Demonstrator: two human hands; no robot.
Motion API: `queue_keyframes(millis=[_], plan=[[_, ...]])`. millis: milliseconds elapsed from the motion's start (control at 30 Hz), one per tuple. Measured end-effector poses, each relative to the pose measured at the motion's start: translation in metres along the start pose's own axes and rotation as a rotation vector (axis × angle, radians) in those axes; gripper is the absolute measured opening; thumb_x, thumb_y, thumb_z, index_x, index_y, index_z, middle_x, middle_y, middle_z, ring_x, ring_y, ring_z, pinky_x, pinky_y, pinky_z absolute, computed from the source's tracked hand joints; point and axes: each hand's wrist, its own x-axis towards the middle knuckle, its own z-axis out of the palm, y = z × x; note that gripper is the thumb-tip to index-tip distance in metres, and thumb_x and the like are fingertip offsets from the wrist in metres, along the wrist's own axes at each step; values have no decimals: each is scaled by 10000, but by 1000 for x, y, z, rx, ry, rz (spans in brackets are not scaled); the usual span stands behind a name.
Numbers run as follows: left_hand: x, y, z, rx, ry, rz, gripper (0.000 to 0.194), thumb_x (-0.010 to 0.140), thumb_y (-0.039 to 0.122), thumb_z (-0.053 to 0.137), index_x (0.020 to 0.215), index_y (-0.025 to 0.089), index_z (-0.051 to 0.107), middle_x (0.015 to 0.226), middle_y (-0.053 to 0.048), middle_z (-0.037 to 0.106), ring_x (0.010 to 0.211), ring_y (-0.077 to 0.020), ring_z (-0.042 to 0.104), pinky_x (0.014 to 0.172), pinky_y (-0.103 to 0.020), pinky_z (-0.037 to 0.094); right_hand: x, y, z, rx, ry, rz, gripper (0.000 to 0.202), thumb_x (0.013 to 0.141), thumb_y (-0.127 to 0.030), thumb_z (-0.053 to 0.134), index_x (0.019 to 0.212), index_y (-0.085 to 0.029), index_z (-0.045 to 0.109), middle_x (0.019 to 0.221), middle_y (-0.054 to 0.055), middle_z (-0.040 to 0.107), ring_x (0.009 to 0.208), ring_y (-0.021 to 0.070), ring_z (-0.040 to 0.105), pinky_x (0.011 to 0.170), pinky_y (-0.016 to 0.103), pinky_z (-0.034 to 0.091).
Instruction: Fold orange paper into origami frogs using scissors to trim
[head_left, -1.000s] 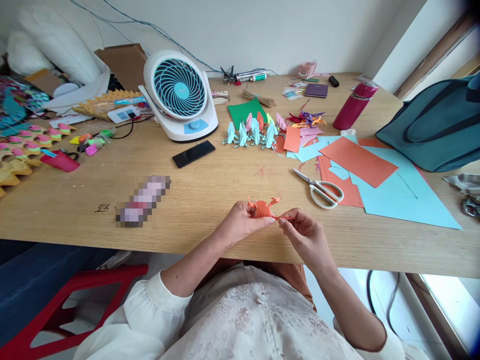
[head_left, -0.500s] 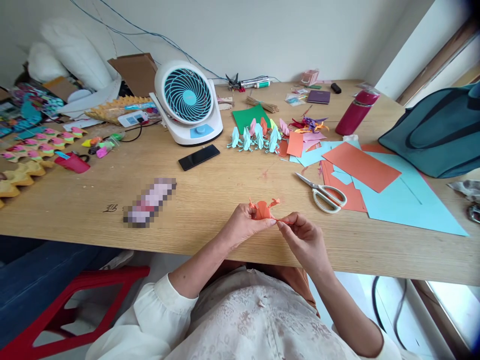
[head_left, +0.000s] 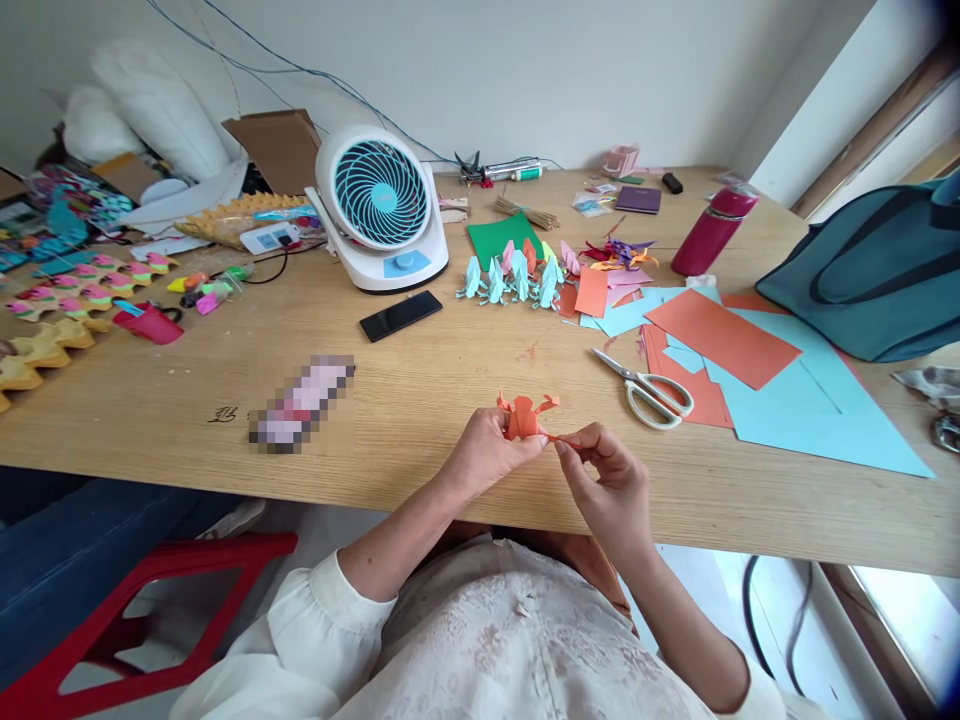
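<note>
On my head feed, the largest thing is the wooden tabletop point(head_left: 420, 400). At its far right I see a teal bag point(head_left: 870, 270), and toward the back left a white fan point(head_left: 384, 200). A light blue sheet point(head_left: 840, 435) lies on the right, with an orange sheet point(head_left: 724, 338) partly over it. Behind them a magenta bottle point(head_left: 709, 235) stands near the bag. My left hand point(head_left: 487, 450) and right hand point(head_left: 611, 485) meet near the front edge. Right of them lie scissors point(head_left: 631, 376), blades apart; a dark phone point(head_left: 401, 316) lies in front of the fan. Smallest is the orange paper figure point(head_left: 523, 420), between my hands: the left fingers grasp its body, while the right thumb and index finger pinch its thin limb point(head_left: 553, 438).
</note>
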Motion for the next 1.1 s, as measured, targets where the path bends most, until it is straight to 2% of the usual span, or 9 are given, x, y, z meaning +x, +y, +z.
queue_keyframes(millis=[100, 267, 500, 600, 700, 800, 967, 1033, 1100], plan=[[0, 1, 0, -19, -8, -1, 124, 706, 227, 668, 619, 140, 674, 580, 9, 561, 629, -131, 534, 590, -224, 368, 0, -4, 2, -101, 39, -139, 135, 897, -182, 623, 767, -217, 607, 706, -13, 570, 651, 139, 501, 622, 291, 419], [0, 2, 1, -47, 9, -20, 141, 694, 247, 673, 617, 130, 654, 530, 46, 483, 537, -86, 420, 538, -220, 314, -2, -4, 1, -273, 78, -414, 149, 896, -87, 594, 900, -233, 627, 749, -2, 570, 659, 144, 544, 600, 293, 442], [-2, 1, 0, -76, -26, -20, 134, 697, 254, 649, 640, 133, 659, 577, 28, 540, 590, -103, 476, 566, -218, 353, 4, 0, -12, -589, -11, -831, 251, 850, -17, 635, 1016, -203, 599, 770, 31, 622, 638, 154, 534, 592, 310, 416], [-3, 1, -2, -65, -62, -13, 119, 695, 234, 642, 662, 131, 689, 589, 22, 561, 600, -108, 493, 570, -218, 355, 8, 2, -20, -664, -62, -950, 275, 844, -15, 647, 1038, -203, 596, 764, 25, 630, 626, 147, 530, 585, 306, 407], [-4, 4, -3, -38, -94, 28, 132, 720, 233, 632, 693, 133, 713, 625, 10, 597, 636, -122, 534, 597, -220, 385, 8, 2, -22, -619, -75, -914, 278, 855, -28, 633, 1052, -221, 598, 787, 25, 637, 649, 147, 549, 588, 299, 420], [-6, 10, -3, -5, -76, 100, 125, 744, 222, 629, 699, 138, 709, 677, -8, 654, 716, -152, 607, 693, -236, 447, 5, -3, -17, -449, -18, -688, 236, 871, -53, 617, 1027, -230, 608, 826, 36, 640, 700, 160, 592, 609, 300, 466], [-9, 17, -1, 52, -17, 233, 81, 760, 171, 641, 701, 165, 696, 755, -13, 697, 810, -175, 657, 849, -274, 481, 4, -16, -7, -224, 9, -316, 137, 903, -116, 576, 832, -231, 601, 750, 7, 604, 670, 153, 564, 610, 297, 458], [-9, 17, -1, 48, 0, 246, 77, 769, 194, 671, 696, 173, 685, 772, -12, 678, 832, -178, 660, 884, -288, 488, 4, -18, -5, -222, 7, -260, 140, 908, -130, 563, 810, -227, 588, 736, 1, 593, 662, 149, 547, 617, 297, 451], [-9, 15, -1, 42, 11, 253, 105, 778, 226, 692, 687, 177, 675, 761, -8, 650, 851, -183, 660, 901, -300, 494, 5, -17, -5, -246, 20, -277, 142, 908, -125, 553, 811, -226, 576, 736, -1, 582, 658, 147, 537, 617, 295, 445]])
